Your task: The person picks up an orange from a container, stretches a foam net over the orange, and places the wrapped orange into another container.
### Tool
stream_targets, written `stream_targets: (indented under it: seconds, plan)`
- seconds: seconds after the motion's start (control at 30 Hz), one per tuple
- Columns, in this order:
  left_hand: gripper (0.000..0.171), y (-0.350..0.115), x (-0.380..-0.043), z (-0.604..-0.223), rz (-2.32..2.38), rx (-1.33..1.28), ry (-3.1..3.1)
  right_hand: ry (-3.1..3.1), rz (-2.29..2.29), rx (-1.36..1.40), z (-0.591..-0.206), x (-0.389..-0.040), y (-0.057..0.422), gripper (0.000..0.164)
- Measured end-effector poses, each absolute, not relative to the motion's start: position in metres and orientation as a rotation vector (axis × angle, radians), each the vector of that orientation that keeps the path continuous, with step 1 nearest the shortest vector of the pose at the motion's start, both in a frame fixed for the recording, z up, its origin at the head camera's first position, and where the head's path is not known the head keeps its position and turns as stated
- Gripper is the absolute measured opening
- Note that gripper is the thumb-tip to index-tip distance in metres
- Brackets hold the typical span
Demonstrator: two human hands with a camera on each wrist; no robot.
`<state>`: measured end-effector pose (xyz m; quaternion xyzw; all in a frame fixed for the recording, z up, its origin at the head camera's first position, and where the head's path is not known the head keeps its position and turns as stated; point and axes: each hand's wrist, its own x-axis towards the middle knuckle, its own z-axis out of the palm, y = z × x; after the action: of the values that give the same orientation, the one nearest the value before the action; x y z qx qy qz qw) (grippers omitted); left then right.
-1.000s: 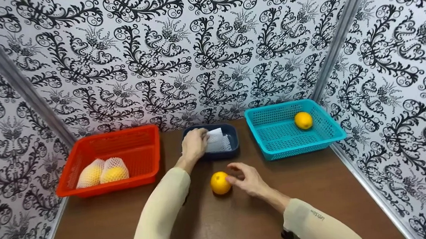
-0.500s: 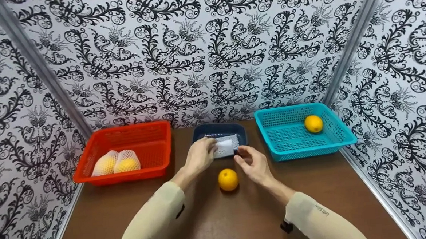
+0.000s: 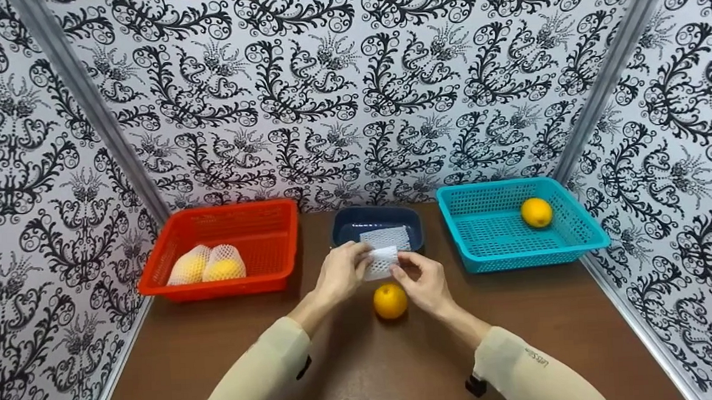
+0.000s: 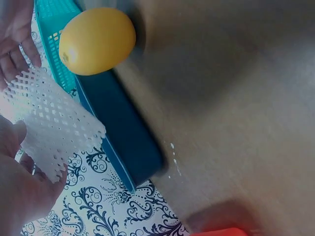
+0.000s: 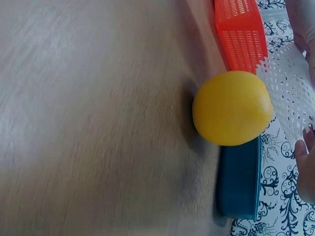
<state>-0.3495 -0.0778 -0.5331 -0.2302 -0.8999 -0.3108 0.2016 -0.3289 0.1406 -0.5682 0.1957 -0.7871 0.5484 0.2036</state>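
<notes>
Both hands meet at a white foam fruit net (image 3: 382, 263), held flat just in front of the dark blue bin (image 3: 339, 226). My left hand (image 3: 343, 272) pinches its left side between thumb and fingers. At the opposite edge, my right hand (image 3: 424, 282) grips the net with thumb and forefinger. Its diamond mesh shows clearly as the net (image 4: 54, 118) spans the two hands in the left wrist view. Directly below the hands, an orange (image 3: 390, 302) rests on the brown table, touched by neither hand. Another foam net (image 3: 388, 237) lies inside the bin.
On the left, a red basket (image 3: 284, 281) contains two yellow-orange fruits (image 3: 222, 268) wrapped in foam nets. A turquoise basket (image 3: 478, 263) on the right holds one bare orange (image 3: 536, 213). Patterned panels (image 3: 326, 92) enclose the table (image 3: 365, 376) at the back and sides.
My left hand has drawn a foam net out of the bin towards me. My right hand has left the orange's side and moved up to take the net's other edge.
</notes>
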Motion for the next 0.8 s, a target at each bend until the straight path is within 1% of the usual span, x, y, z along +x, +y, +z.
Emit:
stream_targets:
  seconds: [0.17,0.33,0.5,0.6,0.7,0.8]
  plan:
    - [0.012,-0.076,-0.341,-0.536,-0.901,-0.638,-2.506,-2.199,1.501,0.558,-0.569,-0.325,0.136,0.02]
    - [0.011,-0.075,-0.334,-0.54,-0.982,-0.62,-2.515,-2.18,1.456,0.596,-0.572,-0.324,0.133,0.009]
    - [0.012,-0.077,-0.333,-0.544,-1.154,-0.582,-2.496,-2.166,1.504,0.587,-0.567,-0.323,0.134,0.007]
    - [0.021,-0.082,-0.333,-0.546,-1.321,-0.496,-2.49,-2.166,1.543,0.55,-0.561,-0.322,0.137,0.008]
    - [0.032,-0.087,-0.334,-0.546,-1.606,-0.384,-2.442,-2.178,1.594,0.509,-0.555,-0.322,0.139,0.011]
    - [0.034,-0.089,-0.335,-0.546,-1.976,-0.285,-2.305,-2.182,1.663,0.476,-0.55,-0.322,0.139,0.014]
